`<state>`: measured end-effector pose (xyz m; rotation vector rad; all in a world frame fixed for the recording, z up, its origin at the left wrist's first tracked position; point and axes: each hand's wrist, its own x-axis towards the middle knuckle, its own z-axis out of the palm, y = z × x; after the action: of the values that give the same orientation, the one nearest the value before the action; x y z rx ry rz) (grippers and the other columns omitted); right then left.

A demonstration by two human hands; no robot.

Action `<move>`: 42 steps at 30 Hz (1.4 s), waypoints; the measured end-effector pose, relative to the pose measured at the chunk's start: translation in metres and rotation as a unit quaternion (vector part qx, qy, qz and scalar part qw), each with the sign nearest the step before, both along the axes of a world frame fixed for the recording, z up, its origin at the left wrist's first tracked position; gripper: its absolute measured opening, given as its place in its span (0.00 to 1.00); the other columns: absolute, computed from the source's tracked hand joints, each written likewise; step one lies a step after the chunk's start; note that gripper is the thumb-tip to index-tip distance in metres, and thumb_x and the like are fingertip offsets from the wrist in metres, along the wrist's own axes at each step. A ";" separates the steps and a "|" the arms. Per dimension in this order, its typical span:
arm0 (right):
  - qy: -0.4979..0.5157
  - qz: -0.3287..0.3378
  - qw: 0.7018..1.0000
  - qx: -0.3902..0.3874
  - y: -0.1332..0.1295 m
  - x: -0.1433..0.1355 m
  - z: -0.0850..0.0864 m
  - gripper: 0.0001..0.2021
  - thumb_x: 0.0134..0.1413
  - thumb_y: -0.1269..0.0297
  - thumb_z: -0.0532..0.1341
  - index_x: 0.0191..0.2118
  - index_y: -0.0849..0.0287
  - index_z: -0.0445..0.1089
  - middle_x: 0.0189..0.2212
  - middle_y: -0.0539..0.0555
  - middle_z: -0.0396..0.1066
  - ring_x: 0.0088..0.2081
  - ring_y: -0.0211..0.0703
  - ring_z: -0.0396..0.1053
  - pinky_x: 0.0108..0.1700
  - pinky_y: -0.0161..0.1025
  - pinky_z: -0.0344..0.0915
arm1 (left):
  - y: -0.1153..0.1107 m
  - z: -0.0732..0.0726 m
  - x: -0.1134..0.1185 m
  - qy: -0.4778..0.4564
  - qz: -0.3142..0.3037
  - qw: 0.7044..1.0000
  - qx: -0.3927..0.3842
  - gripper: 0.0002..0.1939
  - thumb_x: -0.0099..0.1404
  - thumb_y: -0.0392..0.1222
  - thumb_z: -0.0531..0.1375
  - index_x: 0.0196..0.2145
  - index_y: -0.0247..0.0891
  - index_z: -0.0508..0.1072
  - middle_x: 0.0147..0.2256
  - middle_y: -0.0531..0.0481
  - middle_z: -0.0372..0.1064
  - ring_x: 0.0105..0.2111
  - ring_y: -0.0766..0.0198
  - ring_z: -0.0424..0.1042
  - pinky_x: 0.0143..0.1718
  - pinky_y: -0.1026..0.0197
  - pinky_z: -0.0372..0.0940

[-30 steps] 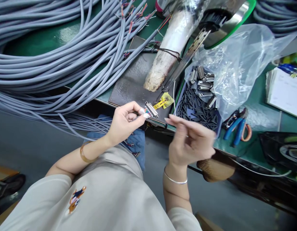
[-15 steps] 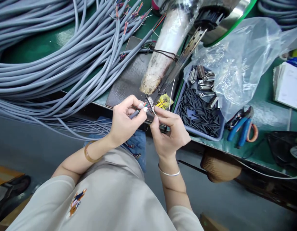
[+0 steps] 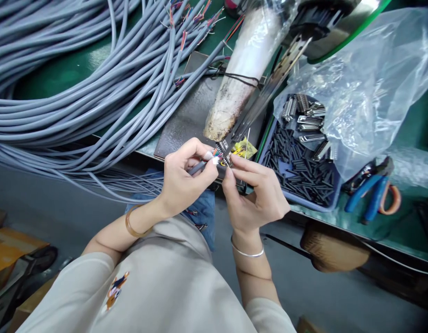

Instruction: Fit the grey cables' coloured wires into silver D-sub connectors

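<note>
My left hand is closed round the end of a grey cable, its thumb and fingertips pinching the coloured wires that fan out of it. White coverings show on those fingertips. Against the wires sits a metal multi-pin connector, with my right hand pinching its near end between thumb and fingers. Just above the connector, the dark tip of a soldering iron reaches down beside a cloudy wrapped tube. A yellow piece lies behind my right fingertips.
Grey cables with stripped ends cover the left of the bench. A blue bin holds short black sleeves and metal connectors. A clear plastic bag drapes over it. Blue-handled cutters lie to the right.
The view has shifted, so the bench objects appear farther right. Both hands still hold the cable and connector together, and the connector now sits closer beneath the dark iron tip.
</note>
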<state>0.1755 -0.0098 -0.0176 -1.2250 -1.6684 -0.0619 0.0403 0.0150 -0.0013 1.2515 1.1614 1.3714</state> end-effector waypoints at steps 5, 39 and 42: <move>-0.011 0.005 1.000 0.019 -0.003 0.000 -0.002 0.10 0.54 0.76 0.69 0.38 0.55 0.71 0.42 0.53 0.83 0.38 0.41 0.82 0.40 0.36 0.78 | 0.000 -0.002 -0.002 -0.010 -0.011 1.000 -0.017 0.08 0.59 0.34 0.64 0.27 0.37 0.66 0.31 0.53 0.73 0.23 0.76 0.64 0.23 0.71 0.60; -0.023 0.014 0.999 -0.021 0.001 0.002 0.008 0.08 0.57 0.73 0.69 0.37 0.54 0.71 0.42 0.51 0.82 0.39 0.42 0.81 0.41 0.39 0.79 | 0.004 0.001 -0.019 0.060 -0.097 0.993 0.015 0.07 0.63 0.33 0.63 0.28 0.36 0.70 0.33 0.50 0.72 0.27 0.71 0.66 0.28 0.67 0.62; -0.053 0.019 0.998 -0.026 -0.001 0.004 0.006 0.08 0.58 0.73 0.68 0.36 0.54 0.69 0.42 0.51 0.82 0.39 0.40 0.81 0.41 0.37 0.78 | 0.004 -0.003 -0.019 0.056 -0.112 0.992 -0.020 0.08 0.62 0.34 0.63 0.26 0.36 0.69 0.30 0.51 0.71 0.26 0.72 0.65 0.26 0.68 0.60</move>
<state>0.1797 -0.0108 -0.0119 -1.2469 -1.7945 -0.0626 0.0209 0.0191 -0.0038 1.3996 1.0826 1.1195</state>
